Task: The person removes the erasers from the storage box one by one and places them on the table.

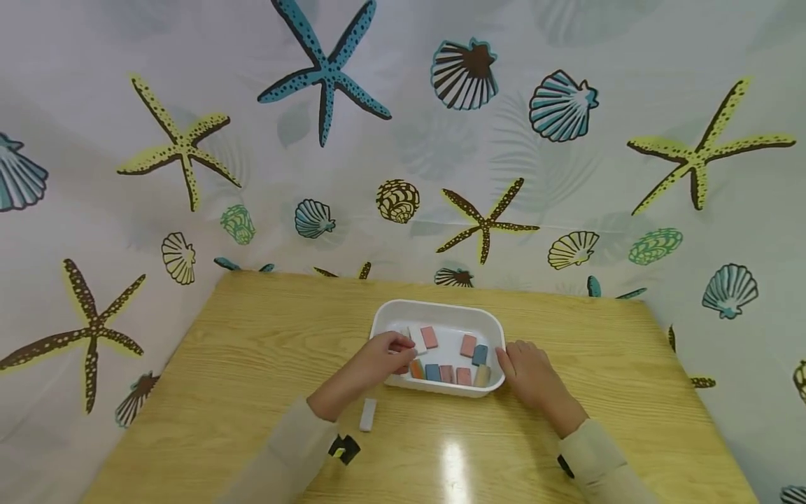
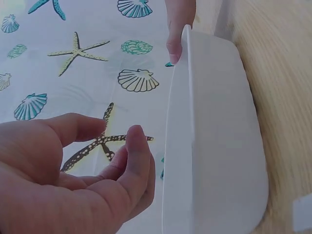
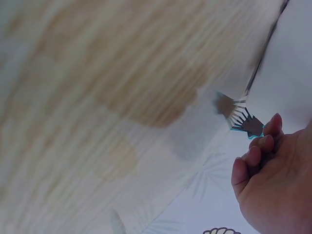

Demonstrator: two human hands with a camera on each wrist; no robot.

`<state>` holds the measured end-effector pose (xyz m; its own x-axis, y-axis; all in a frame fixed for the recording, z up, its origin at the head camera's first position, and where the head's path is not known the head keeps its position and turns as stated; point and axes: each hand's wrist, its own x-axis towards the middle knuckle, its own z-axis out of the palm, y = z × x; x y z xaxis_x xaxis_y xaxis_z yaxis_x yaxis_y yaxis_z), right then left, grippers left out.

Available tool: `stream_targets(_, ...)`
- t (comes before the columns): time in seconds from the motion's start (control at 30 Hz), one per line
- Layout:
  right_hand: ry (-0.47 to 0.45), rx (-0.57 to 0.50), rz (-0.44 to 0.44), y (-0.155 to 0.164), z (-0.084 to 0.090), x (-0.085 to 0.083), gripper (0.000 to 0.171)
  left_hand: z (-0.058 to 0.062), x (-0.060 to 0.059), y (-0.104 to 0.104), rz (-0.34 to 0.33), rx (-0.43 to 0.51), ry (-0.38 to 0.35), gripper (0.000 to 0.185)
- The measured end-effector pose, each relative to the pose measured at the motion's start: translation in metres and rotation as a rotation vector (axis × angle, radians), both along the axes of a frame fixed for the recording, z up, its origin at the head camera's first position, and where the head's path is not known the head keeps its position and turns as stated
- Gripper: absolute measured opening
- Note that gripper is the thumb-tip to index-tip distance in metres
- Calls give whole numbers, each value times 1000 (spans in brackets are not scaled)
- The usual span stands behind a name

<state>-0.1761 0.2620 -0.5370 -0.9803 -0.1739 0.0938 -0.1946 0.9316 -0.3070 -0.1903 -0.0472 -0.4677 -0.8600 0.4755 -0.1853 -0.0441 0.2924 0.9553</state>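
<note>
A white plastic tray (image 1: 446, 306) sits on the wooden table, holding several small rectangular blocks in pink, blue, orange, tan and white. My left hand (image 1: 381, 358) hovers over the tray's left end, near a white block (image 1: 418, 342). In the left wrist view its thumb and forefinger are bent toward each other with a gap between them, and nothing shows there. At the tray's right end my right hand (image 1: 530, 372) holds the rim, thumb over the edge. The right wrist view shows its other fingers (image 3: 240, 175) loosely bent beside the tray.
A loose white block (image 1: 368, 414) lies on the table (image 1: 277, 336) in front of the tray, beside my left forearm. Behind and around the table hangs a white cloth (image 1: 390, 161) printed with starfish and shells.
</note>
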Motion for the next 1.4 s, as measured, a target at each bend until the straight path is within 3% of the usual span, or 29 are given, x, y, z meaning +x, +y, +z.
stream_targets(0.23,9,7,8,-1,3,-1,41,-1,-31,31,30,4,-122,32)
stream_targets(0.4,46,13,23,-2,6,1,40,-2,-46,51,60,-55,-155,28)
stream_targets(0.53,62,9,22,-3,5,1,39,-7,-56,64,37,-80,-171,15)
stream_targets(0.67,75,11,23,-2,3,0,38,-9,-61,73,-4,-91,-191,37)
stream_targets(0.73,71,12,22,-2,2,0,39,-9,-62,76,-13,-97,-205,39)
stream_targets(0.97,43,2,17,0,-1,-1,40,-16,-67,94,65,-116,-272,16)
stream_targets(1.1,36,3,19,-1,-2,-1,40,-22,-70,104,106,-146,-287,15)
stream_targets(1.4,25,7,18,-1,-3,-2,42,-32,-75,116,119,-257,-216,14)
